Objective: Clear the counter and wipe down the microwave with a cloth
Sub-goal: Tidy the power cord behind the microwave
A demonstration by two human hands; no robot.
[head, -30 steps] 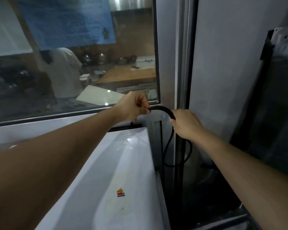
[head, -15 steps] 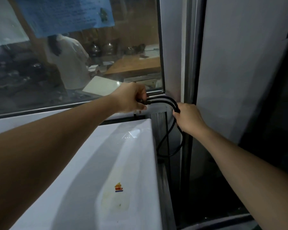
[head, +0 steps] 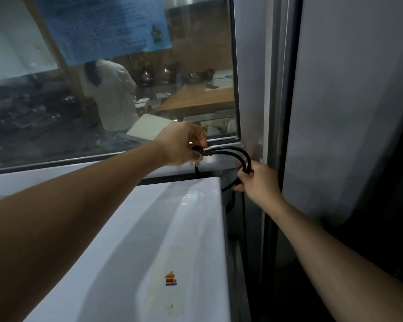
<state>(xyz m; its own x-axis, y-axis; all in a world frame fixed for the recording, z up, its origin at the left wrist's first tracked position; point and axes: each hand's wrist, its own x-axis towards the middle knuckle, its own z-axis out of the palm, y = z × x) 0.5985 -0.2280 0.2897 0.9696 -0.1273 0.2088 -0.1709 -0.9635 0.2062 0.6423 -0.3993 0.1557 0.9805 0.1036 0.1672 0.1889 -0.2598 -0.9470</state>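
While the white microwave (head: 135, 247) sits near and left with its top filling the lower middle, both hands are past its far right corner, up by the window sill (head: 221, 160). Left hand (head: 182, 145) is clenched round the plug end of a black power cord (head: 228, 151), and the right hand (head: 258, 182) grips the looped strands of that same cord just off the corner. Neither hand touches the microwave. There's a small coloured sticker (head: 171, 278) on its top, and a blue paper (head: 102, 26) is stuck on the window glass (head: 44, 112).
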